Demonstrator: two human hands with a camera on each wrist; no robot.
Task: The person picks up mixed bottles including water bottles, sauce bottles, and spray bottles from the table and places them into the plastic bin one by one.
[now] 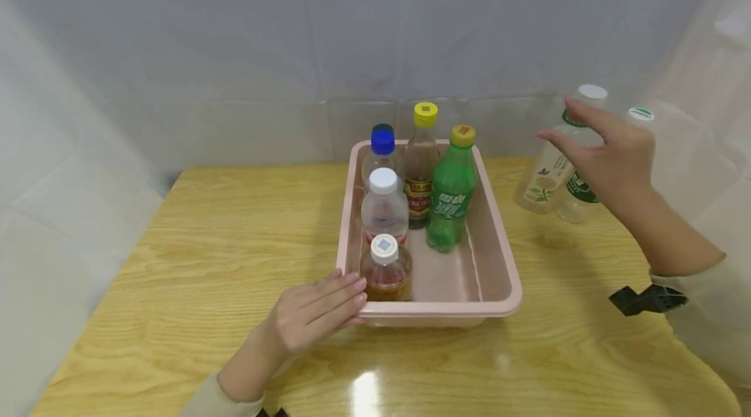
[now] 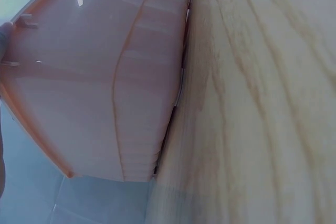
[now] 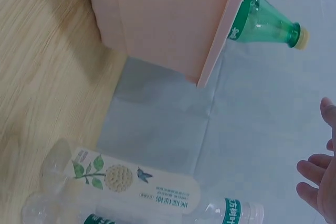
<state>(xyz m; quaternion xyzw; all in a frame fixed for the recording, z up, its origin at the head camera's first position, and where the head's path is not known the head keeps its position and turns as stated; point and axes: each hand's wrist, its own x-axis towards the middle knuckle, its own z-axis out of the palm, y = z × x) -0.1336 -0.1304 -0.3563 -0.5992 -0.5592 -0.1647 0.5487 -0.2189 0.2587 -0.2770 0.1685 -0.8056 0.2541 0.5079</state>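
Observation:
My left hand [image 1: 308,316] rests with straight fingers on the front left corner of a pink plastic bin [image 1: 434,308]. Several bottles stand in the bin: a green soda bottle [image 1: 450,199], a dark-labelled bottle with a yellow cap [image 1: 419,192], a blue-capped bottle [image 1: 382,144], a white-capped clear bottle [image 1: 384,208] and a short bottle with amber at its base [image 1: 386,277]. On the right, my right hand [image 1: 622,159] is raised, thumb and fingers apart, holding nothing. It partly hides a flower-labelled clear bottle [image 1: 547,179] and a green-labelled clear bottle [image 1: 581,192].
The bin stands on a wood-grain table [image 1: 223,234]. Pale sheeting [image 1: 235,45] hangs behind the table and along both sides. In the right wrist view, the bin's side wall [image 3: 163,19] rises beyond the two loose bottles.

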